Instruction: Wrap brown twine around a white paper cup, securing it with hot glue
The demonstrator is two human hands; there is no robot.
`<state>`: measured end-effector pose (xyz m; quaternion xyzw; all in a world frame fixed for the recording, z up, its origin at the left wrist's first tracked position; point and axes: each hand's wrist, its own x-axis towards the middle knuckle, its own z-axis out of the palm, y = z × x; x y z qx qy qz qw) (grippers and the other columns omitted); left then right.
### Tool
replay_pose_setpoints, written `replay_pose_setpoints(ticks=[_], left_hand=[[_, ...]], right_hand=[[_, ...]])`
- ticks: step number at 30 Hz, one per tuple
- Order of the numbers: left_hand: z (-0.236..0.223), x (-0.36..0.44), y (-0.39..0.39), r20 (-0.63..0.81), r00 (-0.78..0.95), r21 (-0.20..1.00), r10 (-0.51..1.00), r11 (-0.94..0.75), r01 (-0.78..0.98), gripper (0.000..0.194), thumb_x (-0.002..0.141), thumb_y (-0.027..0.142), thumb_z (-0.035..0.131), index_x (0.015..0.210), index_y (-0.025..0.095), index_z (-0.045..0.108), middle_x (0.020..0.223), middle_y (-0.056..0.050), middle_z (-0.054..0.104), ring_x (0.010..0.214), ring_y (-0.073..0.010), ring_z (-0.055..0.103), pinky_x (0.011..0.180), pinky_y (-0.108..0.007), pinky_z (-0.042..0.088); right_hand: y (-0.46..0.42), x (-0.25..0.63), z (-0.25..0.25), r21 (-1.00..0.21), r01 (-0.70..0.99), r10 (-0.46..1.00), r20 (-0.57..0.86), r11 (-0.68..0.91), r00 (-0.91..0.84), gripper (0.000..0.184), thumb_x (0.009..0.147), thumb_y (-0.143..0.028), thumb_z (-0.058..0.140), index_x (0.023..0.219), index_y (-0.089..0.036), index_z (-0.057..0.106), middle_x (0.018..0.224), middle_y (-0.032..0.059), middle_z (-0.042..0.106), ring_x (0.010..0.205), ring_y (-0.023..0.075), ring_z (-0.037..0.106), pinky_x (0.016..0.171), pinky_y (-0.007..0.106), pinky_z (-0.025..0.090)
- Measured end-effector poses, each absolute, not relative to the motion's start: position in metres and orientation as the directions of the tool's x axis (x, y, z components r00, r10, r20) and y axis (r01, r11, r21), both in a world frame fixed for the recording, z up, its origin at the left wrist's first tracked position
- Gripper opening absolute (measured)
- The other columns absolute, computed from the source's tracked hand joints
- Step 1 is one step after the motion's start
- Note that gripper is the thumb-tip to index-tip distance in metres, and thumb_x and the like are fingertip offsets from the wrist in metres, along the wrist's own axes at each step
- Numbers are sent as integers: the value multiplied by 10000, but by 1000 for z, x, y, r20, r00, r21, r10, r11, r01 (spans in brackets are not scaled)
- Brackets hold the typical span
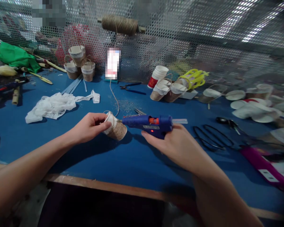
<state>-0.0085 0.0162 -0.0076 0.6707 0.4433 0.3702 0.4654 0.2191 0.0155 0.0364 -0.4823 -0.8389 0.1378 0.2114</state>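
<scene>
My left hand [93,127] grips the rim of a paper cup [118,130], which is tilted over the blue table. Brown twine is wound around the cup's lower part, while white shows near its rim. In my right hand [171,138] is a blue hot glue gun [142,121] with a small red light lit and a clear glue stick out of its back. The gun's nozzle meets the side of the cup near the edge of the wound twine. A loose strand of twine [115,97] runs from the cup up toward a spool [119,25] on the mesh.
Twine-wrapped cups with handles [77,56] are stacked at the back left. A crumpled white cloth [53,107] lies left, pliers [133,89] behind the glue gun. More cups [159,90] stand at the back right. A black cable [210,137] and a purple pouch [262,164] are at right.
</scene>
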Motion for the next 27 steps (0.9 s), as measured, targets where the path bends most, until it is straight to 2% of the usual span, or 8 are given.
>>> replay_pose_setpoints(ticks=[6,14,19,23,27], left_hand=[[-8,-9,16,73,325,949,943,-166,268,224,783,281,488,824,111,629,735,-13,622,658,-111,528,645,-218,412],[-8,-9,17,76,323,944,943,-172,280,218,781,267,473,812,110,622,728,-18,613,651,-110,516,647,-233,417],[-7,-9,15,73,330,945,941,-170,278,221,787,294,480,802,116,610,736,-25,624,660,-123,532,647,-245,419],[-6,-9,15,89,350,940,932,-194,279,206,801,272,466,812,123,608,750,-25,628,672,-122,537,655,-241,419],[-6,-10,15,84,352,934,932,-197,299,217,803,279,460,813,117,605,729,-18,613,656,-117,524,640,-237,407]], right_hand=[[16,216,40,-423,788,894,193,448,-405,161,722,-262,489,572,-204,474,459,-41,421,444,103,368,466,238,324],[18,215,39,-443,781,898,195,440,-395,161,715,-254,483,566,-194,482,446,-53,365,426,84,312,436,228,292],[19,213,40,-489,754,897,182,438,-403,177,709,-250,480,543,-204,441,449,-47,402,419,85,336,438,238,307],[20,212,39,-511,751,908,195,418,-371,298,696,-268,533,469,-216,347,407,-51,399,394,84,356,436,242,328],[22,213,39,-621,730,937,21,286,-349,385,722,-333,542,412,-216,344,332,-50,397,337,86,406,421,241,364]])
